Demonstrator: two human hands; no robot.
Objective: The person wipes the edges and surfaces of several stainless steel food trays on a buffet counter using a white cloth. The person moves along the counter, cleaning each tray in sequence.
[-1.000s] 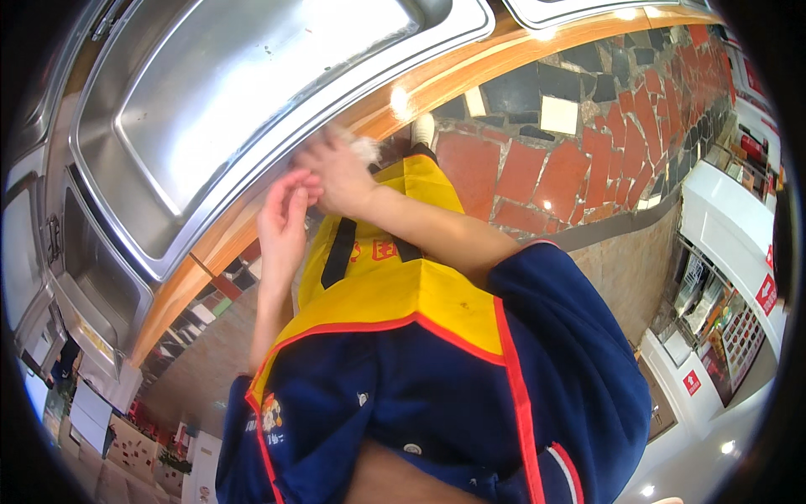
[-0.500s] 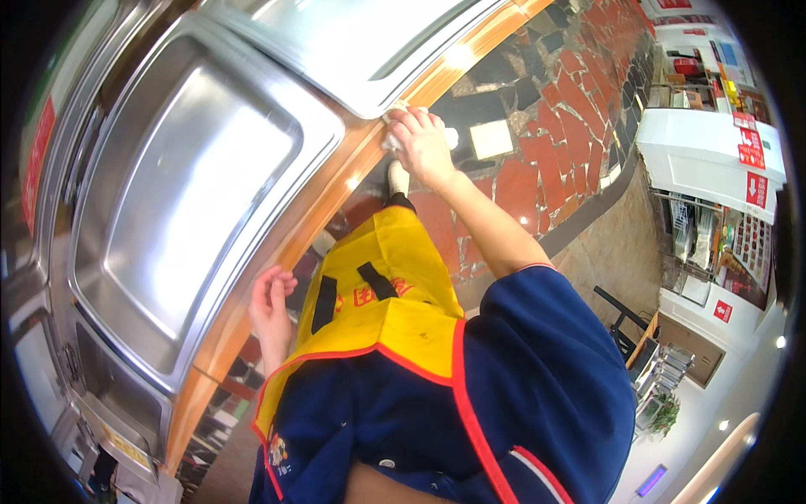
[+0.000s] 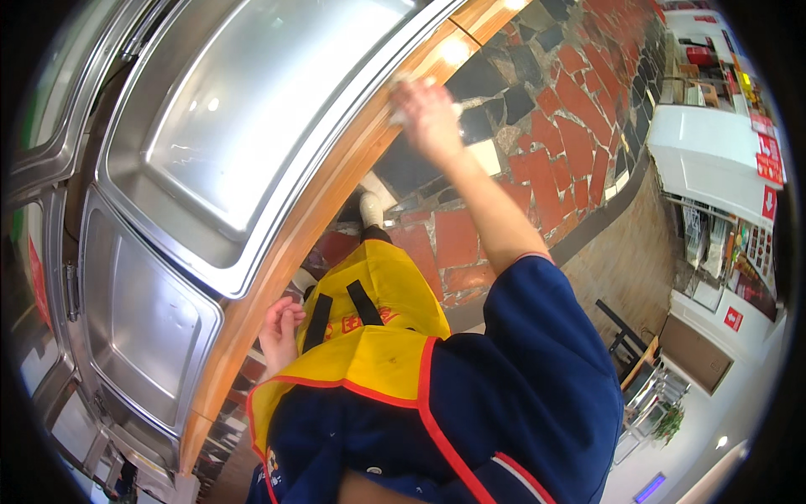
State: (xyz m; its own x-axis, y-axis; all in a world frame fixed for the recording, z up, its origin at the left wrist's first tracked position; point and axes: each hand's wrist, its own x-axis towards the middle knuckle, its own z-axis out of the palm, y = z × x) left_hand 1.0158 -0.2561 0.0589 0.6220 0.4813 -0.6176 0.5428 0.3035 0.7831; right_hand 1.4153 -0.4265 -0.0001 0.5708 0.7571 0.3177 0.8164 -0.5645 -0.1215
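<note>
My right hand [image 3: 426, 119] is stretched far forward, its fingers closed on a crumpled white cloth [image 3: 401, 94]. The cloth lies against the wooden edge [image 3: 369, 133] of a counter; hand and cloth are blurred by motion. Beside that wood is a large, shiny stainless steel lid or tray [image 3: 252, 109] with rounded corners; which of the two, I cannot tell. My left hand [image 3: 281, 329] hangs close to the near part of the same edge, beside my yellow apron [image 3: 382, 281]. Its fingers are loosely curled, with nothing seen in them.
A second steel lid or tray [image 3: 147, 311] sits nearer, with more metal sections at left. Right of the counter runs a floor of red and black stone pieces [image 3: 537, 160]. My foot [image 3: 371, 210] is beside the wood. White counters [image 3: 701, 147] and a black chair [image 3: 625, 340] stand at right.
My right hand has slid forward along the wooden edge with the cloth. My view has moved along the counter, bringing the farther steel section closer. My left hand stays low, its fingers curled.
</note>
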